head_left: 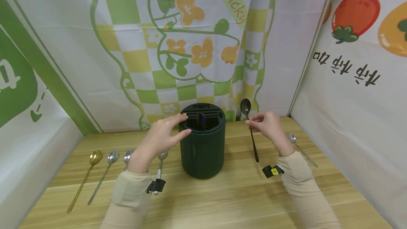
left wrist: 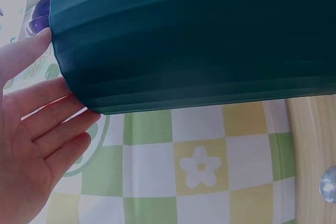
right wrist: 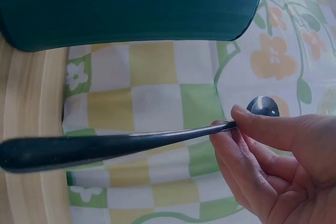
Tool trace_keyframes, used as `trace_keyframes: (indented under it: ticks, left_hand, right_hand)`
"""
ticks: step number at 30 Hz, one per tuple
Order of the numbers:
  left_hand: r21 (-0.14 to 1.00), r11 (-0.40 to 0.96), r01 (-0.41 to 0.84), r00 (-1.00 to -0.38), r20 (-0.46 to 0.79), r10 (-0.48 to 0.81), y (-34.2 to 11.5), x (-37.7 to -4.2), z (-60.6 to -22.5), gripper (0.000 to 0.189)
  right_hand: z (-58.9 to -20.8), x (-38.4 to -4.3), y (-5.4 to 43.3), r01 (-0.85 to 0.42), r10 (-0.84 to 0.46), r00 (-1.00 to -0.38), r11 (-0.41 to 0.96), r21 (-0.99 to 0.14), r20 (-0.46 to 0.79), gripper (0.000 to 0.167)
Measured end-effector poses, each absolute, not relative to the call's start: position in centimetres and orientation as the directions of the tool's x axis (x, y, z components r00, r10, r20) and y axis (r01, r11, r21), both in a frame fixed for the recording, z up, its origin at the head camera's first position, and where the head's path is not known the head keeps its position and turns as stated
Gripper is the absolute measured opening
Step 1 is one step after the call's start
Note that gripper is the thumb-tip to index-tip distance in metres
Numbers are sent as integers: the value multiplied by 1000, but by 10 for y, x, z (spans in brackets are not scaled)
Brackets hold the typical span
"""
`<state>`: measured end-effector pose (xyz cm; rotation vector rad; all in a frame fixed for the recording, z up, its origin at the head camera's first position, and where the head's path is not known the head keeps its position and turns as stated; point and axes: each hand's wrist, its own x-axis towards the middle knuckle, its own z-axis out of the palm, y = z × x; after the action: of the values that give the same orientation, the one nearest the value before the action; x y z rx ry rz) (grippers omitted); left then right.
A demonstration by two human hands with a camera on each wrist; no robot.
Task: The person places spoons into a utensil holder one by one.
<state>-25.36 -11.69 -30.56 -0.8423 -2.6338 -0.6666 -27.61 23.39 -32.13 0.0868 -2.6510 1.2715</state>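
A dark green ribbed utensil holder (head_left: 202, 154) stands upright on the table, its black top split into slots. A shiny purple-blue spoon (head_left: 201, 120) sticks up from its large opening. My left hand (head_left: 160, 139) touches the near left of the holder's rim with extended thumb and fingers; the left wrist view shows these fingertips (left wrist: 73, 85) against the rim's edge. To the right of the holder, my right hand (head_left: 266, 126) pinches a black spoon (head_left: 252, 135) by its neck between thumb and fingers. Its bowl points up and its handle hangs down, apart from the holder.
Left on the table lie a gold spoon (head_left: 95, 157), a silver spoon (head_left: 112, 157), another silver spoon (head_left: 127, 156) partly behind my left hand, and a white-handled spoon (head_left: 163, 156). A silver spoon (head_left: 302, 150) lies right. A patterned curtain (head_left: 143, 59) hangs behind the table.
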Motion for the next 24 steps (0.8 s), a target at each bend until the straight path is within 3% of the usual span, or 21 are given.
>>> trace_keyframes:
  ticks: [24]
  left_hand:
    - [339,710,618,-774,420,473,-118,-254,-307,55]
  right_hand:
    - [-294,-269,207,-252,9,-949,574,-779,314,24]
